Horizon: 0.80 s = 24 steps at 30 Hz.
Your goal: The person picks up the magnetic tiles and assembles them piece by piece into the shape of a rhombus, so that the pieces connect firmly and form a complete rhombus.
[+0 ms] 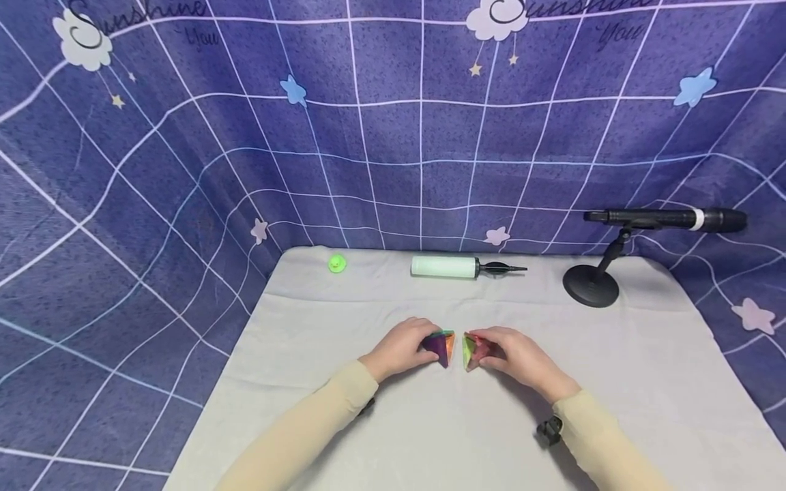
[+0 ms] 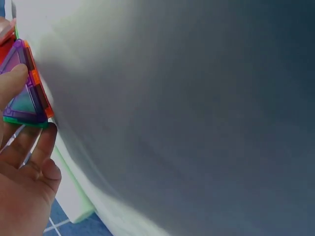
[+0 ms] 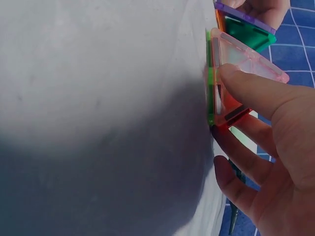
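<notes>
In the head view my left hand (image 1: 400,346) pinches a small group of translucent triangular magnetic tiles (image 1: 439,349) in purple, orange and green, joined at angles. My right hand (image 1: 522,356) pinches a second group of joined triangular magnetic tiles (image 1: 476,349), coloured pink, red and lime green. A narrow gap separates the two groups, low over the white cloth. The left wrist view has my thumb on the purple tile (image 2: 30,105) and fingers beneath by the green edge. On the right, my thumb presses the pink tile (image 3: 251,61), while fingers support the red one.
A white cloth (image 1: 295,429) covers the table. Along its back stand a green toy duck (image 1: 337,263), a pale green hand pump (image 1: 445,266) with a black nozzle, and a black microphone (image 1: 663,219) on a round-based stand (image 1: 591,285). Blue patterned curtain hangs behind and beside.
</notes>
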Each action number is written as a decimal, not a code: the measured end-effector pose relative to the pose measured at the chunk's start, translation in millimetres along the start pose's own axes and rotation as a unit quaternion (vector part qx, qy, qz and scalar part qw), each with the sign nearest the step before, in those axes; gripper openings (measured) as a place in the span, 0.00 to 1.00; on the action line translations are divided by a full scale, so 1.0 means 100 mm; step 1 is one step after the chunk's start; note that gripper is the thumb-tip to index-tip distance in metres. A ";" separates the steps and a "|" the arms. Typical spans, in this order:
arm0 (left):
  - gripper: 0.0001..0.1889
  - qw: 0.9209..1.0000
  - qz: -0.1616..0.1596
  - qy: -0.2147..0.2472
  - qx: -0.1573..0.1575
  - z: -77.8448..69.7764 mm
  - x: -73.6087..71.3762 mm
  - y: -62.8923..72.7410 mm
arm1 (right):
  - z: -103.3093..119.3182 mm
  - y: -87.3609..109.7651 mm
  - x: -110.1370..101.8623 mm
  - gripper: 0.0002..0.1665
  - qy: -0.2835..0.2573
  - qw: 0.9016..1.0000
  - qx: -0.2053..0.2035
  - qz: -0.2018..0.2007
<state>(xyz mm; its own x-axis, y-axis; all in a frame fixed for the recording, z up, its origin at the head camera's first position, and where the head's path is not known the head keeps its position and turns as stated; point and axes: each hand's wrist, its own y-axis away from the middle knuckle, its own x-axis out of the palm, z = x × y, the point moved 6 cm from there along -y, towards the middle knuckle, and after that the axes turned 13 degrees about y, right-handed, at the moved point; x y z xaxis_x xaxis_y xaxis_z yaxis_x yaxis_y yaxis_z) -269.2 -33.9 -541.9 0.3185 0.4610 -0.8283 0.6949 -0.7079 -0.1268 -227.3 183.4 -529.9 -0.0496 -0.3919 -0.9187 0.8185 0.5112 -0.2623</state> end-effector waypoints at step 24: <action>0.25 1.000 0.001 0.002 -0.006 -0.13 0.12 -0.12 | 0.02 -0.01 -0.03 0.34 0.007 1.000 0.010 0.005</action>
<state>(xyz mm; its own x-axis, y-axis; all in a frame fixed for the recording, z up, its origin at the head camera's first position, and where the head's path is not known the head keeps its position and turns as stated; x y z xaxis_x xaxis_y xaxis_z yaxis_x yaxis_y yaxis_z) -264.6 -12.8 -543.3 0.3214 0.4619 -0.8267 0.7017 -0.7024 -0.1197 -226.9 182.5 -526.6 -0.0488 -0.3758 -0.9254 0.8297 0.5005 -0.2471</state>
